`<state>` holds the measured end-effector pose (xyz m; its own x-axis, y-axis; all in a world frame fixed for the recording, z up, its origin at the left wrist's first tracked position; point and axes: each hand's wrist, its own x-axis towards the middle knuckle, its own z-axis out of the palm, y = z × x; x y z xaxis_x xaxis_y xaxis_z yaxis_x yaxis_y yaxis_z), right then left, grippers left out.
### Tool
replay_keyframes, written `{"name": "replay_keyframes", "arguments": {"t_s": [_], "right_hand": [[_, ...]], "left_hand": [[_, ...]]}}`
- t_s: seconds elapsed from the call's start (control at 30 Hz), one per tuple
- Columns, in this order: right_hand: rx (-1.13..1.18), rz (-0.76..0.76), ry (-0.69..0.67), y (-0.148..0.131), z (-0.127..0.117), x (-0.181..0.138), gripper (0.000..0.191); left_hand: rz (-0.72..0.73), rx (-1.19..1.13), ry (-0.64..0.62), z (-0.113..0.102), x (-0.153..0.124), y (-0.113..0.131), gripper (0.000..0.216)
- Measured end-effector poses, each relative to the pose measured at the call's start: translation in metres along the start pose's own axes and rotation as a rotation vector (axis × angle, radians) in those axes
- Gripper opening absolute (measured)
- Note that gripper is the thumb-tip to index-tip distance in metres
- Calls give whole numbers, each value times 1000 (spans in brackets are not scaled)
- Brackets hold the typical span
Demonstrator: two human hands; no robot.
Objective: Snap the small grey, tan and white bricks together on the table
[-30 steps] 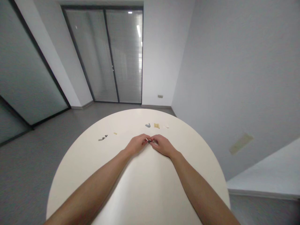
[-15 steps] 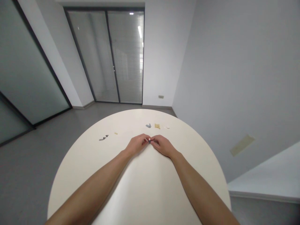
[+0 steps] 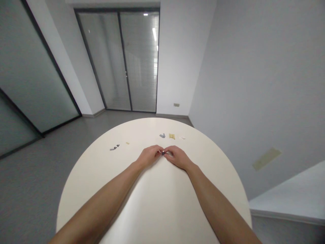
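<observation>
My left hand (image 3: 151, 155) and my right hand (image 3: 177, 157) meet over the middle of the round white table (image 3: 157, 200). Their fingertips pinch a small dark piece (image 3: 163, 153) from both sides. A bit of white shows beside it at the left fingers. The piece is too small and too covered by fingers for its kind to be told. Beyond the hands lie small grey pieces (image 3: 162, 135), a cluster of yellowish pieces (image 3: 172, 136) and a few white pieces (image 3: 182, 138).
On the table's left side are several small dark and grey pieces (image 3: 115, 148) and one small tan piece (image 3: 127, 143). Behind the table stand glass doors (image 3: 141, 61) with blinds. A grey wall (image 3: 254, 84) rises on the right.
The camera view has shifted slightly. Both hands stay together at the same place, and the white part between the fingertips shows less than before.
</observation>
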<state>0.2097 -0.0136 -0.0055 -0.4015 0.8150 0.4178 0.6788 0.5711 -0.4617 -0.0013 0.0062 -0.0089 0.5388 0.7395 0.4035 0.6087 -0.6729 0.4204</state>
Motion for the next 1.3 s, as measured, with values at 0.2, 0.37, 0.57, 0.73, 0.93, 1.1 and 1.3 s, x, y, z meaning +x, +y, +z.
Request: {"name": "replay_keyframes", "arguments": {"t_s": [0.2, 0.37, 0.57, 0.73, 0.93, 1.1, 1.3], "right_hand": [[15, 5, -21, -2, -3, 1, 17], [18, 14, -29, -4, -4, 1, 19], [-5, 48, -28, -8, -5, 1, 18], [-18, 34, -31, -13, -7, 1, 18], [-10, 39, 3, -12, -7, 1, 18], [10, 29, 27, -12, -7, 1, 16], [34, 25, 59, -12, -8, 0, 17]], "left_hand": [[7, 15, 3, 0, 0, 0, 20], [15, 22, 9, 0, 0, -1, 21], [-25, 20, -13, -3, -1, 3, 23], [-56, 42, -15, -7, 0, 7, 22], [-83, 42, -2, -8, 0, 7, 23], [-80, 22, 21, -5, 1, 6, 23], [-75, 17, 25, -6, 0, 9, 25]]}}
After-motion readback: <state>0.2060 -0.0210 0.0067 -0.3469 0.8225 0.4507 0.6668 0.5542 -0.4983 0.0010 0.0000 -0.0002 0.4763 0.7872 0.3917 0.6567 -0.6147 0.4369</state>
